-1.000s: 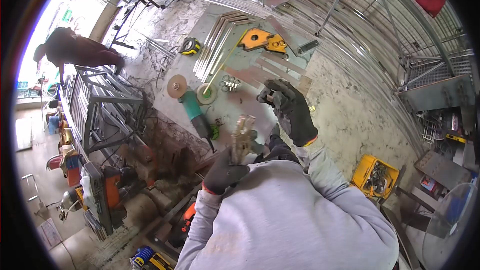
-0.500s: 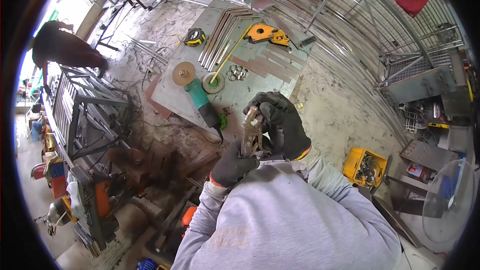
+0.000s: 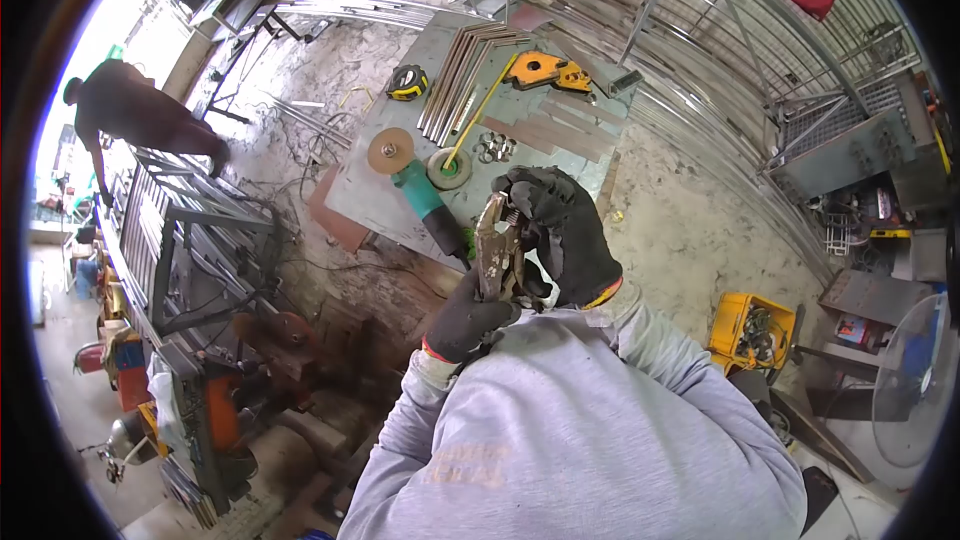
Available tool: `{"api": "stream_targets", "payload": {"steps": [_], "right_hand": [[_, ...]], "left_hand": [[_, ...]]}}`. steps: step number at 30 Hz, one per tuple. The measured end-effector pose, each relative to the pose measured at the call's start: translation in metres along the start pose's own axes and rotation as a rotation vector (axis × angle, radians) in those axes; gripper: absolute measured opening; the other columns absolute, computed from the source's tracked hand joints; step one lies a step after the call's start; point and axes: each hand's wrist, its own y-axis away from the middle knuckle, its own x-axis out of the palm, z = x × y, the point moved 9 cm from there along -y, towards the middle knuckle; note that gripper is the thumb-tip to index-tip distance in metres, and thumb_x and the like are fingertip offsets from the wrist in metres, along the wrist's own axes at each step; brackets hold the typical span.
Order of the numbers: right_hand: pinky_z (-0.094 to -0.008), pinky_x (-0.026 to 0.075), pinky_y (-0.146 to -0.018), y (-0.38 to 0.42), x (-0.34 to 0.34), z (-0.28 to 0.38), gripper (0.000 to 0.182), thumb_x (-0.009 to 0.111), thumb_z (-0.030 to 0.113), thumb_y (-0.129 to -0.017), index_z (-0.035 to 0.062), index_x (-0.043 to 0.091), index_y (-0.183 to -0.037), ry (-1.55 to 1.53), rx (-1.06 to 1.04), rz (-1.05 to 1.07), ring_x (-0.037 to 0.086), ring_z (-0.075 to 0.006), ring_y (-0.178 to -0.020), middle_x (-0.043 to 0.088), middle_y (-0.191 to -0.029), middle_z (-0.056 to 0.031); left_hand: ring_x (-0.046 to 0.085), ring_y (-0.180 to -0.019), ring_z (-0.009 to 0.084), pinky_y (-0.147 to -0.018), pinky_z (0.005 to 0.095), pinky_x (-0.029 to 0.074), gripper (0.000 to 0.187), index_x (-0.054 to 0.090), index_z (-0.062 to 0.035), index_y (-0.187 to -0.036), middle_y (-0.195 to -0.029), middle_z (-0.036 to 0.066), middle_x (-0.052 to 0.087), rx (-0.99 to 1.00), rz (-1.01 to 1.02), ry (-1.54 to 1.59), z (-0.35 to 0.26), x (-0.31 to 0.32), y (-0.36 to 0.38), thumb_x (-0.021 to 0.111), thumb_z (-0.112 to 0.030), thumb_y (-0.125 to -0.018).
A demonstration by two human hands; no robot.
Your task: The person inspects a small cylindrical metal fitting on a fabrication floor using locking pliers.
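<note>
Head view, looking down over the person's grey sweatshirt sleeves. The left hand [image 3: 465, 318], in a dark glove with a red cuff, is closed around the lower handles of a pair of worn, rust-tinged steel locking pliers [image 3: 495, 250], which stand nearly upright in front of the chest with the jaw end uppermost. The right hand [image 3: 565, 235], also in a dark glove, curls over the upper part of the pliers from the right, its fingers [image 3: 525, 190] touching the tool near its top end (whether they pinch it or merely rest there cannot be told). The pliers thus lie between the two hands, above the left and just left of the right palm.

Below and beyond them, a flat grey steel worktop [image 3: 370, 200] carries a teal-bodied angle grinder with a rusty disc [image 3: 410, 180], a yellow-and-black tape measure [image 3: 408, 83], a bundle of bent steel angle strips [image 3: 460, 80], two orange welding magnets [image 3: 545, 70] and a cluster of small metal rings [image 3: 495, 147]. A yellow plastic crate [image 3: 755, 330] stands on the concrete floor to the right. Another person [image 3: 130, 110] bends over at far left.
</note>
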Motion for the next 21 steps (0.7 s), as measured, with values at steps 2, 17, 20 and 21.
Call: {"api": "stream_targets", "payload": {"steps": [2,17,20,21], "right_hand": [[-0.0319,0.055,-0.094,0.0,0.005,0.001,0.04,0.069,0.022,-0.103,0.0002,0.061,-0.135,0.053,0.026,0.023,0.067,-0.0144,-0.107,0.07,-0.121,-0.0061],[-0.0306,0.055,-0.098,0.002,0.005,-0.014,0.033,0.063,0.009,-0.103,-0.0025,0.063,-0.135,-0.072,0.062,-0.011,0.067,-0.0149,-0.109,0.07,-0.122,-0.0075],[-0.0317,0.056,-0.097,0.002,0.015,-0.016,0.031,0.063,0.009,-0.103,-0.0021,0.064,-0.131,-0.195,0.117,0.02,0.068,-0.0159,-0.108,0.07,-0.121,-0.0078],[-0.0317,0.056,-0.097,0.001,0.016,-0.016,0.031,0.063,0.009,-0.103,-0.0021,0.064,-0.131,-0.196,0.12,0.024,0.068,-0.0159,-0.108,0.07,-0.121,-0.0078]], "left_hand": [[0.064,-0.116,0.0218,-0.105,0.035,0.048,0.068,0.048,0.003,-0.145,-0.123,0.012,0.068,0.025,-0.017,0.023,0.0,-0.005,0.001,0.064,-0.003,-0.08],[0.063,-0.108,0.0161,-0.094,0.0293,0.051,0.065,0.049,0.0011,-0.146,-0.127,0.007,0.066,0.013,-0.045,-0.094,0.026,-0.036,0.002,0.067,-0.009,-0.084],[0.063,-0.11,0.0162,-0.095,0.0296,0.051,0.065,0.049,0.0016,-0.146,-0.129,0.007,0.065,0.086,-0.063,-0.153,0.021,-0.037,0.004,0.067,-0.008,-0.084],[0.063,-0.11,0.0162,-0.095,0.0296,0.051,0.065,0.049,0.0016,-0.146,-0.129,0.007,0.065,0.088,-0.067,-0.153,0.024,-0.039,0.003,0.067,-0.008,-0.084]]}}
